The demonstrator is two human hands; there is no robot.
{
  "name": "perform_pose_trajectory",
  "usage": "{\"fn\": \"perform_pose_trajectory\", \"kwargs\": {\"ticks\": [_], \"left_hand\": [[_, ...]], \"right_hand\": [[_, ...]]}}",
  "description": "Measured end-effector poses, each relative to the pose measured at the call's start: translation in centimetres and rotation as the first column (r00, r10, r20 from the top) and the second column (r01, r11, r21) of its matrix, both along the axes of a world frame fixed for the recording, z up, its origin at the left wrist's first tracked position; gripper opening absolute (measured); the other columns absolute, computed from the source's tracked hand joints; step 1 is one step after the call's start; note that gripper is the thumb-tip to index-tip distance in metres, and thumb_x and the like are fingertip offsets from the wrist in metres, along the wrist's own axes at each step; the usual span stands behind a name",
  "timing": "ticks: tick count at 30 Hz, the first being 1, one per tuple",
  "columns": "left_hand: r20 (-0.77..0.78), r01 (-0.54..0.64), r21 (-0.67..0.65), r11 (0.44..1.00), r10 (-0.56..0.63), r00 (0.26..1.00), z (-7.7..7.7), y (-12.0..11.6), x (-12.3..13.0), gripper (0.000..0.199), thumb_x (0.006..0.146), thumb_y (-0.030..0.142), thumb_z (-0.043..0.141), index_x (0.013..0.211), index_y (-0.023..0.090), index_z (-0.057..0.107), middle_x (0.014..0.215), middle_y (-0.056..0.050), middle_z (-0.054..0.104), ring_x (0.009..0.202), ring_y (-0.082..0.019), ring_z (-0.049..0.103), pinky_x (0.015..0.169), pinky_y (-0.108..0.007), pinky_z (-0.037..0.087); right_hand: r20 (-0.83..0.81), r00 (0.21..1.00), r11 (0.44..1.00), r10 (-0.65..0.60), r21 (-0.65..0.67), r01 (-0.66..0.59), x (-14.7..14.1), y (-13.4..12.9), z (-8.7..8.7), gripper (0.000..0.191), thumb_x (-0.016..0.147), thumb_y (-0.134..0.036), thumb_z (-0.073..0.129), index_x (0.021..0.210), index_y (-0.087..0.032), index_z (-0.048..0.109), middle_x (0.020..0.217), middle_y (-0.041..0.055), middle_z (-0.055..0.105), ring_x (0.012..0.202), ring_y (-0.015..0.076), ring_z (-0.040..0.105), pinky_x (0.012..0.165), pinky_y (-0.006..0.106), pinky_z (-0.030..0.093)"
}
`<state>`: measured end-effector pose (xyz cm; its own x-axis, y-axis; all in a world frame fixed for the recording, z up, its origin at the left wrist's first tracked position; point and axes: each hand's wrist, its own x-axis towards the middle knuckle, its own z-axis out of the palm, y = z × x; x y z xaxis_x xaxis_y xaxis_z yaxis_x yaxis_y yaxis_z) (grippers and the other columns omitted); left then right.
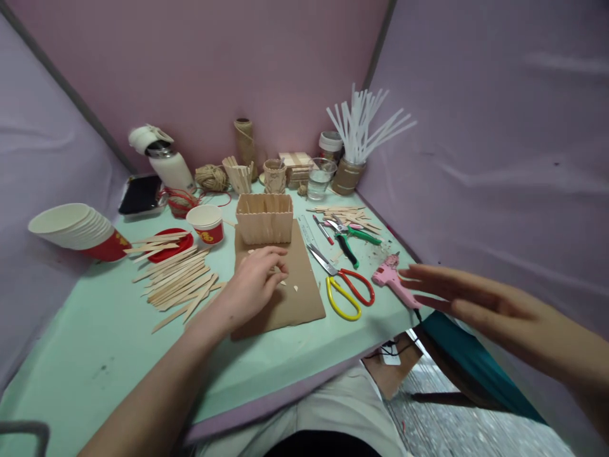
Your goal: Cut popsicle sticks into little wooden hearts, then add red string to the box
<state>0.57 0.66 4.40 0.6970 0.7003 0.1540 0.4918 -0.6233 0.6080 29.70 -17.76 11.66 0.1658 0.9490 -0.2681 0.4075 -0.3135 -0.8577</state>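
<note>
Probably clearing pale wood scraps (pixel 295 289) off brown cardboard (pixel 304 304); left hand (pixel 254 279) curled, can't tell if gripping. Right hand (pixel 499 311) open; using the pink glue gun (pixel 392 280) needs closed fingers.

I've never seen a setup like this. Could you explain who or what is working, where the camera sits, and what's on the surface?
No robot here: these are a person's bare hands, seen from one camera on their head, looking forward and down. On the green-covered table are flat wooden sticks, stacked paper cups, scissors and, among other things, a cardboard sheet bearing a wooden box. The left hand is over the cardboard; whether it pinches anything is unclear. The right hand is open beside a pink glue gun, not gripping it.
</note>
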Motion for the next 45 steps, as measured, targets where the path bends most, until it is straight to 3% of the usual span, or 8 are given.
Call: {"fn": "perform_pose_trajectory", "kwargs": {"ticks": [4,10,13,19,26,31,38,45], "left_hand": [[0.006,0.023,-0.052,0.998,-0.022,1.0,0.3,-1.7,1.3,0.013,0.088,0.019,0.046,0.082,0.021,0.058,0.125,-0.009,0.06,0.118,-0.025,0.054,0.097,-0.046,0.041],[-0.066,-0.103,0.289,0.952,0.128,0.99,0.3,-2.5,1.2,0.015,0.085,0.011,0.047,0.082,0.02,0.059,0.146,-0.012,0.044,0.128,-0.033,0.04,0.096,-0.053,0.037],[-0.087,-0.118,0.279,0.953,0.148,0.985,0.3,-2.3,1.1,0.015,0.086,0.011,0.047,0.084,0.02,0.059,0.141,-0.012,0.049,0.124,-0.032,0.045,0.095,-0.052,0.038],[-0.061,0.01,-0.045,0.999,-0.013,0.998,-1.3,-2.6,2.5,0.013,0.088,0.018,0.045,0.083,0.021,0.056,0.101,-0.006,0.069,0.094,-0.022,0.061,0.08,-0.036,0.046],[0.091,-0.125,-0.419,0.899,0.178,0.98,-3.1,-2.3,3.6,0.017,0.086,0.026,0.048,0.095,0.021,0.062,0.084,-0.002,0.072,0.08,-0.018,0.067,0.075,-0.03,0.049],[0.148,-0.133,-0.509,0.85,0.238,0.96,-3.6,-1.8,3.2,0.02,0.084,0.026,0.05,0.095,0.02,0.066,0.085,-0.004,0.072,0.081,-0.018,0.068,0.075,-0.03,0.051],[0.133,-0.099,-0.607,0.788,0.223,0.966,-4.3,-1.8,3.1,0.023,0.083,0.024,0.048,0.092,0.018,0.068,0.084,-0.004,0.073,0.077,-0.017,0.066,0.073,-0.029,0.051],[0.078,-0.138,-0.569,0.811,0.22,0.972,-4.3,-2.0,3.2,0.022,0.081,0.03,0.054,0.092,0.019,0.07,0.089,-0.005,0.074,0.082,-0.02,0.067,0.076,-0.032,0.05]], "right_hand": [[-0.489,0.87,0.998,-0.061,-0.041,0.047,0.5,2.1,-1.9,0.066,0.084,-0.071,0.037,0.131,-0.027,0.053,0.145,0.0113,0.048,0.13,0.0299,0.048,0.105,0.047,0.044],[-0.656,0.753,0.994,-0.047,-0.108,-0.032,0.6,2.8,-4.4,0.07,0.084,-0.075,0.033,0.132,-0.027,0.048,0.147,0.0112,0.044,0.13,0.0295,0.048,0.105,0.05,0.042],[-0.654,0.755,0.994,-0.045,-0.103,-0.03,0.3,3.2,-5.0,0.06,0.084,-0.069,0.045,0.125,-0.026,0.055,0.141,0.0119,0.05,0.125,0.029,0.053,0.101,0.048,0.045],[-0.061,0.987,0.989,0.147,0.035,-0.146,-1.5,5.7,-6.7,0.035,0.084,-0.042,0.063,0.111,-0.02,0.063,0.085,0.0049,0.067,0.075,0.0173,0.062,0.067,0.031,0.049],[0.693,0.629,0.886,0.353,-0.031,-0.462,-5.5,9.1,-9.0,0.011,0.087,-0.021,0.056,0.088,-0.018,0.066,0.087,0.0052,0.062,0.076,0.0166,0.058,0.063,0.026,0.036],[0.772,0.487,0.863,0.408,-0.151,-0.483,-7.0,10.0,-10.2,0.017,0.088,-0.017,0.052,0.077,-0.017,0.065,0.084,0.0056,0.059,0.072,0.0166,0.058,0.059,0.027,0.033],[0.629,0.681,0.89,0.375,-0.04,-0.453,-6.1,10.7,-8.8,0.015,0.086,-0.011,0.051,0.081,-0.017,0.064,0.089,0.0049,0.059,0.08,0.0156,0.058,0.068,0.024,0.039],[0.738,0.517,0.858,0.434,-0.162,-0.488,-6.9,10.6,-9.9,0.014,0.086,-0.016,0.052,0.079,-0.017,0.064,0.086,0.0059,0.061,0.075,0.0169,0.059,0.062,0.026,0.035]]}}
